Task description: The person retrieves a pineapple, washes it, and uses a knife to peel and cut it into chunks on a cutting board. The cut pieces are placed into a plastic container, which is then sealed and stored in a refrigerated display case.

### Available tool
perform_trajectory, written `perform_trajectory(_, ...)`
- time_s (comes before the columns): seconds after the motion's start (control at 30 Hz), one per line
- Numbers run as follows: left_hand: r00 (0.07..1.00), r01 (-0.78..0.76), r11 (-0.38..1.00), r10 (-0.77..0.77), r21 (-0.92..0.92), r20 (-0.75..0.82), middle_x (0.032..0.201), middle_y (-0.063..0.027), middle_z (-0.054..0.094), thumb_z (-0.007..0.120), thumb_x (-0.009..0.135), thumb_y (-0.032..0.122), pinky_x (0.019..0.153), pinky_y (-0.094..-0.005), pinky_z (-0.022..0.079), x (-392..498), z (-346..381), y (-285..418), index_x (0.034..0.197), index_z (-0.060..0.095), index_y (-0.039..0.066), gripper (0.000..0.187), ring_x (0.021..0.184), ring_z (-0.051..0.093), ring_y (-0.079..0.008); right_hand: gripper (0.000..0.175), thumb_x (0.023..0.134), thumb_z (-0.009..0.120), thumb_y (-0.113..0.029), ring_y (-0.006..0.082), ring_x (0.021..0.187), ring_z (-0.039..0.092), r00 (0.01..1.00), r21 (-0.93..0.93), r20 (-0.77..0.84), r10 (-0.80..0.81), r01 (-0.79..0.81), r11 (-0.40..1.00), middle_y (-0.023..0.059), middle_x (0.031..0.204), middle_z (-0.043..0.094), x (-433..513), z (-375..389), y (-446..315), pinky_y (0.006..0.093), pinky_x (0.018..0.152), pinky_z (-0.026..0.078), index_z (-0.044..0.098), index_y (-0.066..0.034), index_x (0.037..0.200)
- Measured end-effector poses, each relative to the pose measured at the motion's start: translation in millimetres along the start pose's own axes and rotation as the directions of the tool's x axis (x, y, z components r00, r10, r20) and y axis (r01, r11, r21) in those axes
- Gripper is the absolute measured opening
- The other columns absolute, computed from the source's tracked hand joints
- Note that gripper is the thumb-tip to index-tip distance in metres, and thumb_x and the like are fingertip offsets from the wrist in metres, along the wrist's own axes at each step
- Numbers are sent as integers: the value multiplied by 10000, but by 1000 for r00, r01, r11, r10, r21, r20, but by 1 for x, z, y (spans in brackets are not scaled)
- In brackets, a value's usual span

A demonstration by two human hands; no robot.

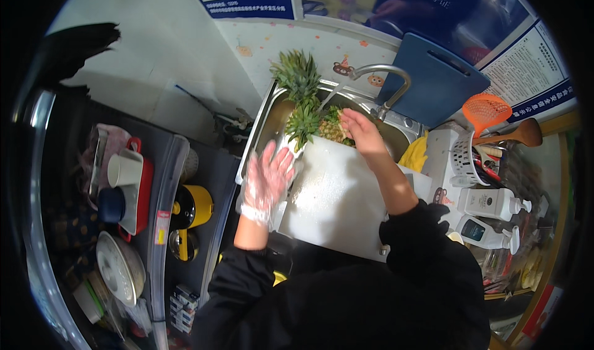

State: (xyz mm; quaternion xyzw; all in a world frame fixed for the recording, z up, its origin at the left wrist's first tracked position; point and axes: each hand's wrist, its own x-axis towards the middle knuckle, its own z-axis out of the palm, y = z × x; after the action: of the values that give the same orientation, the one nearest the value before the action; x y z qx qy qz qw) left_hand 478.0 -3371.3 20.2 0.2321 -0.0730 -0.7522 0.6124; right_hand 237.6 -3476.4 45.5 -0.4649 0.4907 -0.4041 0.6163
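Observation:
My left hand [268,178], in a clear plastic glove, is held palm up with its fingers spread and nothing in it. It hovers at the left edge of a wet white cutting board [341,197], which lies across the near part of a stainless-steel sink [254,139]. My bare right hand [363,129] is raised at the board's far edge, fingers extended, beside a pineapple [328,131]. Whether it touches the fruit is unclear. Leafy green pineapple crowns [299,78] fill the sink's far left. Water runs from the curved faucet [404,83] onto them.
A blue cutting board [429,78] leans on the wall behind the faucet. At right stand a white utensil basket [465,157], a pump bottle [487,204] and a spray bottle [480,231]. A yellow cloth [415,154] lies by the sink. Shelves [162,183] with cookware stand at left.

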Motion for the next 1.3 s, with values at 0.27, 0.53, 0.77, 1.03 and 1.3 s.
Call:
perform_trajectory(0.27, 985, -53, -406, 128, 913, 114, 1305, -131, 479, 657, 778, 347, 1010, -366, 341, 158, 2, -1, 1234, 531, 155, 511, 1225, 430, -292, 291, 901, 424, -79, 194, 1018, 525, 901, 286, -205, 381, -317, 904, 78, 1151, 542, 111, 9, 25, 330, 868, 441, 479, -27, 1182)
perform_trajectory(0.53, 950, -263, -927, -297, 269, -93, 1073, -131, 581, 675, 717, 348, 891, -417, 418, 200, -44, 14, 1297, 461, 233, 629, 997, 576, -296, 213, 925, 437, -205, 175, 582, 555, 811, 700, -171, 560, -300, 648, 64, 724, 572, 184, 34, 95, 278, 496, 455, 562, -35, 902)
perform_trajectory(0.77, 919, -184, -909, -294, 375, -263, 1017, -121, 631, 614, 784, 457, 815, -387, 436, 198, -64, 26, 1275, 483, 163, 588, 973, 600, -273, 363, 935, 443, -340, 109, 424, 347, 686, 836, -143, 713, -302, 458, 19, 546, 422, 196, 39, 115, 239, 362, 206, 394, -117, 653)
perform_trajectory(1.03, 950, -294, -919, -310, 261, -22, 1057, -113, 617, 594, 791, 430, 819, -409, 401, 199, -71, 22, 1059, 629, 145, 393, 983, 583, -272, 198, 894, 490, -242, 124, 475, 465, 674, 524, -318, 666, -461, 716, 15, 597, 500, 190, 45, 116, 224, 394, 354, 540, -102, 765)
perform_trajectory(1.3, 800, -350, -873, -468, 340, -376, 1006, -113, 657, 551, 824, 203, 746, -419, 463, 201, -101, 19, 967, 668, 84, 220, 944, 624, -266, 716, 726, 630, -157, 372, 1146, 476, 936, -391, -307, 173, -290, 873, 233, 1260, 480, 203, 75, 121, 382, 943, 393, 315, -53, 1361)
